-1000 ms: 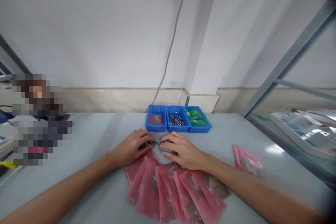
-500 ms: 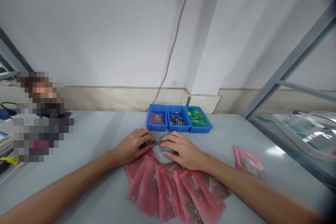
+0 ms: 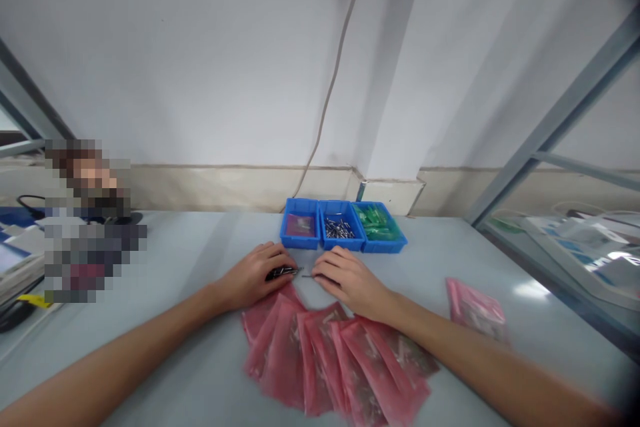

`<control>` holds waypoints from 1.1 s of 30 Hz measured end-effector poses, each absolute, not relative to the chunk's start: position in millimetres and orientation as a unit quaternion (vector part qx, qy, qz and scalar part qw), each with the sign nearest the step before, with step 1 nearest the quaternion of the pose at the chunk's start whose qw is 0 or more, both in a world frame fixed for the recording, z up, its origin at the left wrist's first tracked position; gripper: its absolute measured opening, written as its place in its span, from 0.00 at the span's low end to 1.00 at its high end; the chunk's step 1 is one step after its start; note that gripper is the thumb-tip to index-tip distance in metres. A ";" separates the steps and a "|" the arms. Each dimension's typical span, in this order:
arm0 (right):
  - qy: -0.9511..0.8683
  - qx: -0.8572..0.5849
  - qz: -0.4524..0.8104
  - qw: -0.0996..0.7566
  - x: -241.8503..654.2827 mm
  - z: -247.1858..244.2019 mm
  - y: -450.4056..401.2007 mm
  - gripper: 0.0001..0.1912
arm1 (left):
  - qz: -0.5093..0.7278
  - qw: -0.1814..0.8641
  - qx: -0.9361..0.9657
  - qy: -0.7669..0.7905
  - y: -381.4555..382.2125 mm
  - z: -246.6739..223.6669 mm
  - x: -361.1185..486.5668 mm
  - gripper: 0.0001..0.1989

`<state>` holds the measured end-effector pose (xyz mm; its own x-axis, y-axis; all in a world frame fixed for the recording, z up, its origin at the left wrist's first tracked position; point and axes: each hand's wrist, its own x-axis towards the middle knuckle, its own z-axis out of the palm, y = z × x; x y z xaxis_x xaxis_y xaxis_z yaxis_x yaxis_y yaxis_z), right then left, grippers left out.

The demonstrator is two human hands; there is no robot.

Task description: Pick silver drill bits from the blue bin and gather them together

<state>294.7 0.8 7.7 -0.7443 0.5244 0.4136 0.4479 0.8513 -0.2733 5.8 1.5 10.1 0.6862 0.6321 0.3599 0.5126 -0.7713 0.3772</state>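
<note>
Several slim dark and shiny metal pins (image 3: 282, 272) lie in my left hand (image 3: 256, 275), whose fingers are curled round them, tips pointing right. My right hand (image 3: 353, 284) is closed just across from it, its fingertips pinching one thin metal pin (image 3: 307, 276). A narrow gap separates the two hands. Below them, a fan of overlapping pink plastic bags (image 3: 285, 363) covers the near part of the table, with small pieces showing through the film. The exact kind of the pins is too small to make out.
Three blue bins stand in a row behind my hands: the left bin (image 3: 300, 243) holds a pinkish bag, the middle bin (image 3: 342, 245) loose metal pins, the right bin (image 3: 385, 247) green bags. Another pink bag (image 3: 477, 310) lies at right. A person (image 3: 100, 233) is at far left.
My right hand has drawn slightly right, away from my left hand, opening a gap between them. A single thin pin now shows at its fingertips. The left hand still holds its bunch.
</note>
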 end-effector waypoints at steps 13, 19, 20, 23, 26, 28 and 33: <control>-0.910 -0.293 0.081 0.283 293.2 6.8 -1.6 0.04 | 0.248 0.133 0.904 0.322 1.5 10.4 6.5 0.09; -0.913 -0.286 0.078 0.279 293.9 10.0 -2.6 0.08 | 0.238 0.123 0.908 0.321 1.1 8.7 5.8 0.09; -0.914 -0.285 0.080 0.277 294.4 10.2 -2.6 0.09 | 0.235 0.121 0.910 0.321 1.1 8.4 5.6 0.08; -0.915 -0.282 0.095 0.274 295.7 10.3 -3.3 0.11 | 0.233 0.116 0.911 0.321 0.7 7.7 5.0 0.08; -0.905 -0.291 0.112 0.288 295.7 10.2 -4.1 0.10 | 0.234 0.116 0.911 0.320 0.6 7.5 4.8 0.08; -0.897 -0.298 0.125 0.301 295.3 10.1 -4.3 0.08 | 0.236 0.115 0.912 0.317 0.6 7.2 4.6 0.08; -0.890 -0.293 0.147 0.316 295.6 8.9 -2.4 0.09 | 0.233 0.110 0.913 0.316 0.7 6.2 3.9 0.08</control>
<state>295.6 -2.4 8.9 -0.6291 0.6141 0.4765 0.4282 0.7854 -0.4470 3.9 0.7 6.2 0.6921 0.6282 0.3555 0.5261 -0.7762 0.3473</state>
